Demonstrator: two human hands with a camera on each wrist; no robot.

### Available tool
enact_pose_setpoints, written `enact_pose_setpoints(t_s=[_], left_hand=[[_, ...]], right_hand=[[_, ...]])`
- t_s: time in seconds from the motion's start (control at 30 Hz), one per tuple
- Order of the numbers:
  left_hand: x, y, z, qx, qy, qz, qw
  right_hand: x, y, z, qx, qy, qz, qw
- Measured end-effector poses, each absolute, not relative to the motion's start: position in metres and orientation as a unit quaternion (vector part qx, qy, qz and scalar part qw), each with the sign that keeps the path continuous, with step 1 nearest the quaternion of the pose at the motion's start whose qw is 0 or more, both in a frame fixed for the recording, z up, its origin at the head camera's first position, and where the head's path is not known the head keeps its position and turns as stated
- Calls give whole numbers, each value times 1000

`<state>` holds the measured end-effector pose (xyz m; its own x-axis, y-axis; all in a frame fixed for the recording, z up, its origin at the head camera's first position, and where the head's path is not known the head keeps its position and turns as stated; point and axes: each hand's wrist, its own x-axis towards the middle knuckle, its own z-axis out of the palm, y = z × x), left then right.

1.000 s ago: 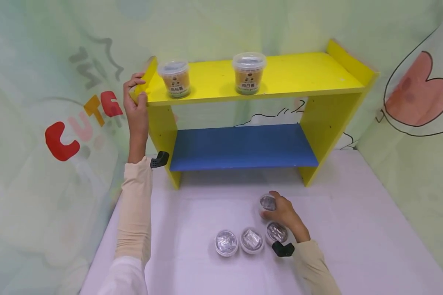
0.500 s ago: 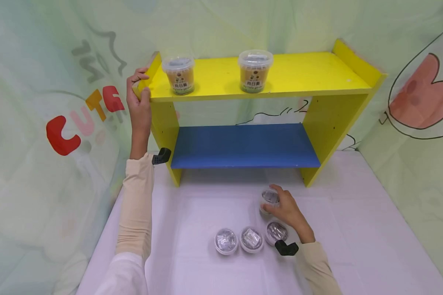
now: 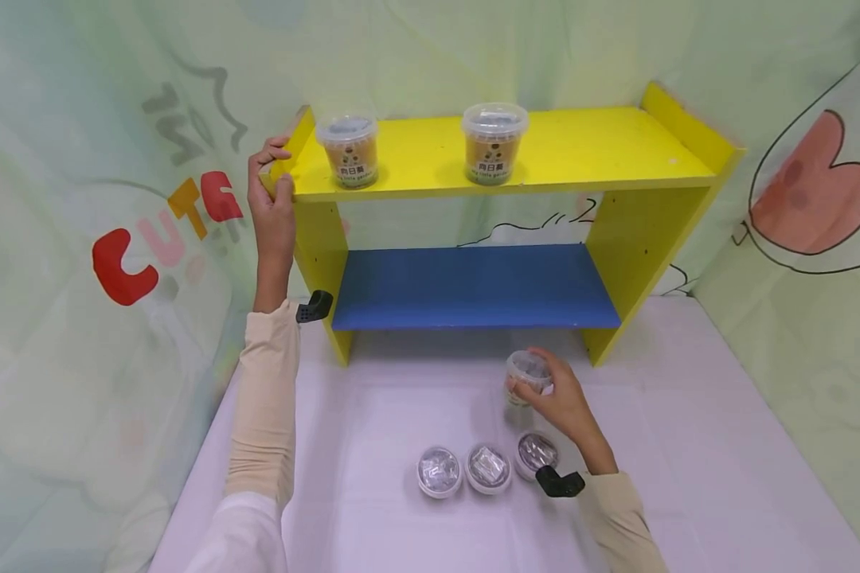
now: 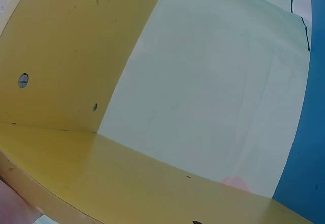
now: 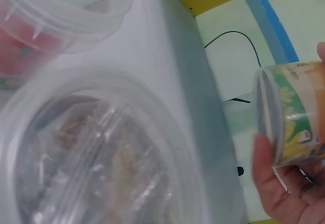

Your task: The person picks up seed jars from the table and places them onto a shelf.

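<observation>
Head view: right hand (image 3: pixel 562 402) has its grip clamped round a tub (image 3: pixel 526 374), which now sits higher and nearer the shelf (image 3: pixel 609 151) than half a second ago; it looks lifted off the counter (image 3: pixel 688 446), though contact underneath is hard to tell. So the pick-up looks done and the carry started, judging by the rise. Left hand (image 3: pixel 272 199) is unchanged, fingers curled on the shelf's top left corner, steadying it. Two tubs (image 3: pixel 492 143) stand on the yellow top board, well apart; three tubs (image 3: pixel 487 467) remain in a row on the counter near the right wrist. Blue lower board (image 3: pixel 473 286) bare. Left wrist view: only the yellow shelf side (image 4: pixel 66 56) and blue edge, hand not visible, grip can't be told here. Right wrist view: palm and fingers (image 5: pixel 284 198) wrap the held tub (image 5: pixel 292 115), tilted on its side in frame; a counter tub (image 5: pixel 96 153) fills the foreground, blurred.
</observation>
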<state>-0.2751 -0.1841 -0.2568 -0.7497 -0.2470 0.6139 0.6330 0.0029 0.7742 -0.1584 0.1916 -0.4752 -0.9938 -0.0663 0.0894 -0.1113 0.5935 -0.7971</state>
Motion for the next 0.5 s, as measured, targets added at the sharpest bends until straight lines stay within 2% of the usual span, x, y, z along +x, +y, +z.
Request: enact_pose_setpoints(t_s=[0.23,0.5], left_hand=[[-275,-184,-257,-153,-635,-685,324],[-276,-184,-257,-157,-627,-693,319]], right_hand=[[-157,191,-464,74,-875,474,62],[-156,190,-456,71,-860,502,59]])
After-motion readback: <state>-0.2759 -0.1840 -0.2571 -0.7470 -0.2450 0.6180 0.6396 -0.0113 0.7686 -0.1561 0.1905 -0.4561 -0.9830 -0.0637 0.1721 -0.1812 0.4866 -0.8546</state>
